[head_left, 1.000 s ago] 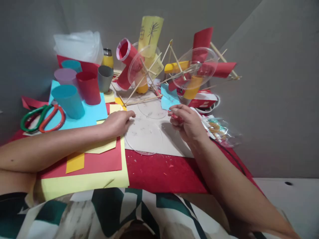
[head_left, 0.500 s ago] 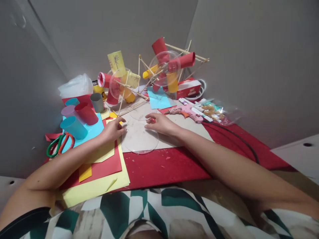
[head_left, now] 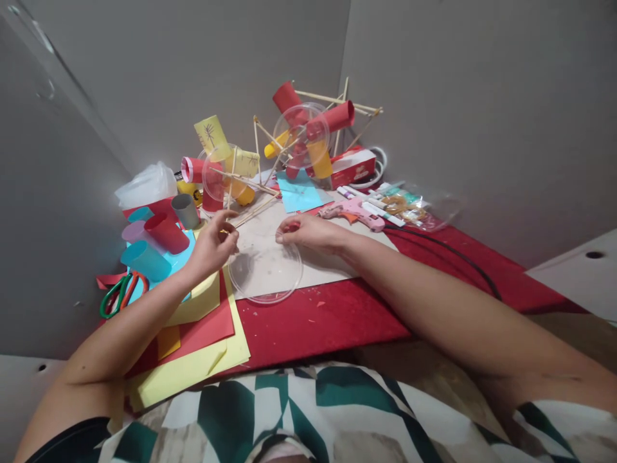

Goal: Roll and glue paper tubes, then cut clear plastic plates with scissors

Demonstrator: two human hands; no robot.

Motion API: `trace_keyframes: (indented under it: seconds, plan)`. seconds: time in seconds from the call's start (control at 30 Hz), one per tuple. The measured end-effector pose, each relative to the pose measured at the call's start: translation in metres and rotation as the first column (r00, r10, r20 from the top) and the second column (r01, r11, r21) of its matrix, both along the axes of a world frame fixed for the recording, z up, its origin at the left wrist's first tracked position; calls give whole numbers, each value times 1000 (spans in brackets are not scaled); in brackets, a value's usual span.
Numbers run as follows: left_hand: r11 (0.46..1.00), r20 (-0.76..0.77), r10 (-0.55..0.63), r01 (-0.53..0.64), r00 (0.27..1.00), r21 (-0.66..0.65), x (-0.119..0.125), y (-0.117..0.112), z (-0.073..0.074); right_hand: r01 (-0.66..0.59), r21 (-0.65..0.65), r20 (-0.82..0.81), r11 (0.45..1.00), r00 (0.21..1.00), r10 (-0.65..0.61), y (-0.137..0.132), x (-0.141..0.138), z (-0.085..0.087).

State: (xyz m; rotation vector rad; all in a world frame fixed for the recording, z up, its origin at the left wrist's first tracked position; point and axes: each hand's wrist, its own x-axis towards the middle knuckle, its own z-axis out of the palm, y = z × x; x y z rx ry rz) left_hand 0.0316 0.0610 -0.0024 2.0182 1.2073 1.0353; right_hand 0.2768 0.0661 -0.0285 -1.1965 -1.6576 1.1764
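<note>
A round clear plastic lid point(head_left: 266, 283) lies or is slightly raised over the grey board, its near rim overlapping the red cloth. My right hand point(head_left: 306, 233) pinches its far right edge with thumb and fingers together. At the lid's upper left edge, my left hand point(head_left: 216, 243) is curled with its fingertips on the rim; part of its grip is hidden. Just beyond the hands, thin wooden sticks point(head_left: 260, 210) extend from a stick-built wheel model point(head_left: 224, 170). To the right of my right hand rests a pink glue gun point(head_left: 357, 212).
A second wheel model point(head_left: 301, 132) stands at the back. Paper tubes point(head_left: 147, 259) and scissors point(head_left: 123, 292) are at the left, beside stacked coloured paper point(head_left: 212, 321). Markers point(head_left: 376, 207), a plastic bag point(head_left: 429, 212) and the glue gun's black cord point(head_left: 453, 258) lie right. Grey walls enclose the table.
The view has shifted a little. My right thumb and fingers, apart before, have closed at the lid's edge. My left fingers have curled in, and the lid's rim shows more distinctly.
</note>
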Motion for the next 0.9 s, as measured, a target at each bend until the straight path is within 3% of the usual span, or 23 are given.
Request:
trace_keyframes:
  seconds: [0.03, 0.1, 0.17, 0.23, 0.33, 0.73, 0.9]
  plan:
    - [998, 164, 5, 6, 986, -61, 0, 2, 5, -9, -15, -46, 1000, 999, 8, -1, 2, 5]
    - [976, 453, 62, 40, 889, -212, 0, 5, 13, -14, -43, -182, 999, 983, 6, -3, 6, 13]
    - [929, 577, 125, 108, 807, -353, 0, 1, 16, -12, -54, -346, 998, 938, -7, -5, 9, 19]
    - [871, 601, 130, 199, 788, -450, 3, -7, 15, -4, -42, -463, 999, 886, -16, -6, 9, 23]
    - [819, 587, 62, 294, 807, -492, 10, -22, 9, -16, 1, -508, 1000, 861, 14, -8, 8, 26]
    - [792, 602, 8, 362, 799, -491, 11, -36, 3, -75, 31, -529, 997, 845, 80, -14, 1, 21]
    - [810, 586, 35, 320, 810, -491, 12, -34, 0, -78, 14, -518, 997, 853, 74, -15, -2, 21]
